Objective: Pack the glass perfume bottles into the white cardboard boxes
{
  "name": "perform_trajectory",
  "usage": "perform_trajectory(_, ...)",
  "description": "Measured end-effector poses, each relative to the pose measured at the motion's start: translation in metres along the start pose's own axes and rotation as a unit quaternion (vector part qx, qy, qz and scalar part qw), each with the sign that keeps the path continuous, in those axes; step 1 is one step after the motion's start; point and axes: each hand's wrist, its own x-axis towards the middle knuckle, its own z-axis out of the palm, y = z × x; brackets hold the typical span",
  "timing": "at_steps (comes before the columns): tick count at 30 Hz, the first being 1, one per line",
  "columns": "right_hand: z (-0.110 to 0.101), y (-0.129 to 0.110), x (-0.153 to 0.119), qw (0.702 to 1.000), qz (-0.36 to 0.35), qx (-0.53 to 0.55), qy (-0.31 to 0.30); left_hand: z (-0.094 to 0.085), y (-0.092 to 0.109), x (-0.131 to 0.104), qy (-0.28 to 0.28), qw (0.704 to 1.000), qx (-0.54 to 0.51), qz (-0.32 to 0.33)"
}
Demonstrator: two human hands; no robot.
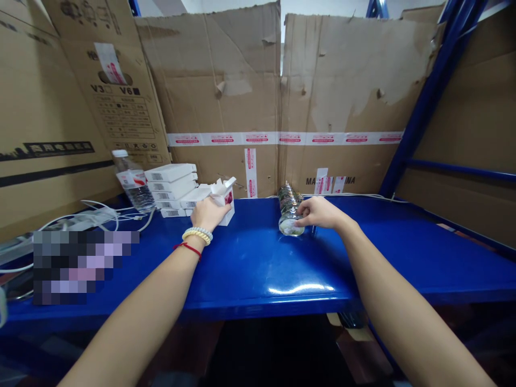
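Note:
My left hand [210, 213] is wrapped round a small white carton [226, 214], whose top flaps stand open. That carton has a dark red mark on its side and is at the right end of several stacked white boxes [171, 189]. My right hand [318, 213] has its fingers curled at the right edge of the front glass bottle [289, 226], which is round, clear and labelled. Behind this bottle, more glass bottles [287, 196] stand in a row towards the back. The fingertips partly cover the front bottle's right side.
A water bottle [135, 183] stands beside the box stack. White cables and a power strip [86, 219] lie at the left of the blue shelf [250, 269]. Cardboard panels [226, 107] close off the back. A blue post [433, 97] rises at the right.

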Motion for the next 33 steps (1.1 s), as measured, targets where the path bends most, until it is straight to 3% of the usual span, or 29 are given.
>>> perform_trajectory(5,-0.004,-0.003,-0.003,1.000,0.014,-0.008,-0.001,0.004,-0.007,0.001,0.029,0.999,-0.025,-0.012)
perform_trajectory(8,-0.005,-0.002,-0.004,1.000,0.023,-0.014,0.001,0.006,-0.006,0.001,0.135,0.988,-0.077,-0.001)
perform_trajectory(12,-0.006,0.000,-0.004,0.999,0.023,-0.032,0.012,0.007,0.002,-0.001,0.282,0.942,-0.146,0.110)
perform_trajectory(16,-0.005,0.001,-0.002,0.998,0.028,-0.045,0.019,0.009,0.012,-0.007,0.309,0.898,-0.177,0.258)
perform_trajectory(20,-0.003,0.005,-0.001,0.998,0.034,-0.040,0.044,0.014,0.022,-0.020,0.263,0.877,-0.146,0.376)
perform_trajectory(23,-0.004,0.012,0.000,0.998,0.035,0.002,0.055,0.019,0.027,-0.027,0.200,0.879,-0.124,0.414)
perform_trajectory(26,-0.004,0.028,0.004,0.988,0.040,0.086,0.122,0.028,0.032,-0.023,0.114,0.899,-0.111,0.409)
perform_trajectory(29,0.003,0.049,0.013,0.963,0.076,0.130,0.222,0.043,0.044,-0.011,-0.024,0.924,-0.082,0.373)
perform_trajectory(31,0.010,0.062,0.020,0.963,0.092,0.118,0.223,0.055,0.057,0.000,-0.106,0.928,-0.065,0.352)
perform_trajectory(33,0.019,0.071,0.025,0.972,0.084,0.092,0.198,0.068,0.070,0.007,-0.146,0.925,-0.072,0.342)
